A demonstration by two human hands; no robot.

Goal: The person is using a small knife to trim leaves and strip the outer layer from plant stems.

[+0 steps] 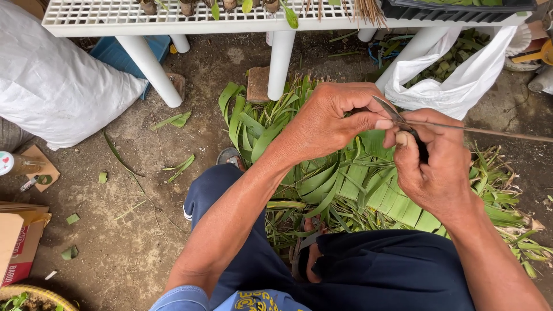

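Note:
My left hand (pixel 334 118) pinches one end of a thin brown stick (pixel 489 132) that runs off to the right. My right hand (pixel 435 167) grips a small knife (pixel 397 118), its grey blade angled up against the stick next to my left thumb. Both hands hover over a heap of long green leaves (pixel 351 184) lying on the dirt ground in front of my knees. I am seated, in dark blue shorts (pixel 380 265).
A white lattice table (pixel 173 20) on white pipe legs (pixel 280 55) stands ahead, with pots on it. A white sack (pixel 52 80) lies at left, a white plastic bag of leaf pieces (pixel 455 80) at right. A cardboard box (pixel 17 242) and basket rim (pixel 34 294) sit at lower left.

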